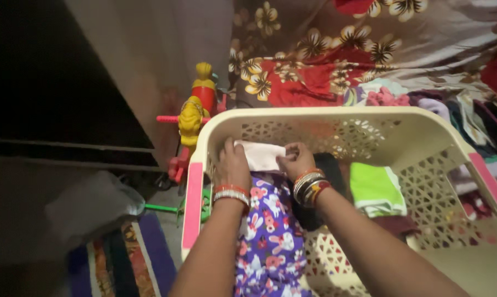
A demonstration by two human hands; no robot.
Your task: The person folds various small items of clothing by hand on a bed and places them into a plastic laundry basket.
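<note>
Both hands are down in the cream laundry basket (336, 118) around the middle of the frame, working on a small pale pink folded cloth (259, 155) that sits against the basket's left wall. The left hand (232, 165) lies on the cloth's left edge with the fingers curled down over it, and the right hand (297, 160) has its fingers pinched closed on the right edge, so the piece is held at both ends. What could go wrong, as far as I can judge: the cloth is thin and only loosely folded, so if one hand lets go first the fold will probably flop open, or the piece could slide down beside the purple printed garment (270, 231) lying just below it and get buried. The bangles on both wrists could also catch on the lattice holes in the basket wall. The cloth itself looks soft, flat, plain, a bit washed out in this dim light, with no pattern I can make out. A folded green piece (375, 190) lies to the right in the basket, a yellow and red toy (196, 113) stands just outside at the upper left, and a flowered bedsheet (314, 71) fills the top of the frame.
</note>
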